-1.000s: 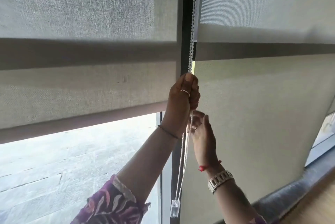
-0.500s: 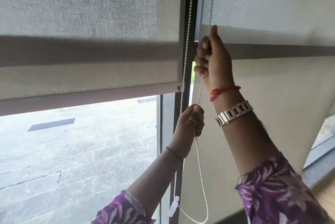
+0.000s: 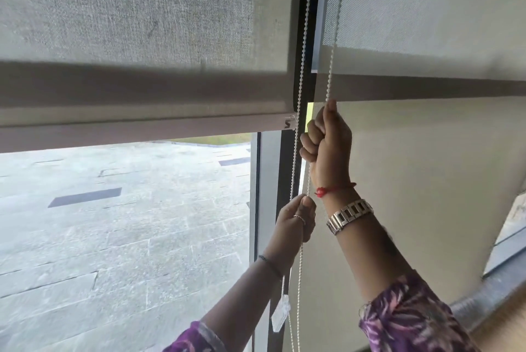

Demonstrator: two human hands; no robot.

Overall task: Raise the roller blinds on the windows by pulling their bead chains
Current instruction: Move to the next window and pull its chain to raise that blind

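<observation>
A grey roller blind point(image 3: 128, 9) covers the upper part of the left window, its bottom bar point(image 3: 142, 132) raised above the glass. A white bead chain point(image 3: 303, 47) hangs along the dark frame between the two windows. My right hand point(image 3: 327, 141) is fisted around one strand of the chain, just below the bar's level. Lower down, my left hand point(image 3: 296, 220) pinches the chain between thumb and fingers. A clear plastic chain weight point(image 3: 280, 316) dangles near my left forearm. A second blind point(image 3: 427, 180) hangs fully down over the right window.
The dark window frame point(image 3: 280, 209) runs vertically behind my hands. Through the left glass lies a paved stone courtyard point(image 3: 113, 223). At the lower right are a window sill point(image 3: 498, 289) and a strip of wooden floor.
The left blind's bottom bar has risen. My right hand went up high on the chain and has now come down with it; my left hand dropped lower and holds the chain.
</observation>
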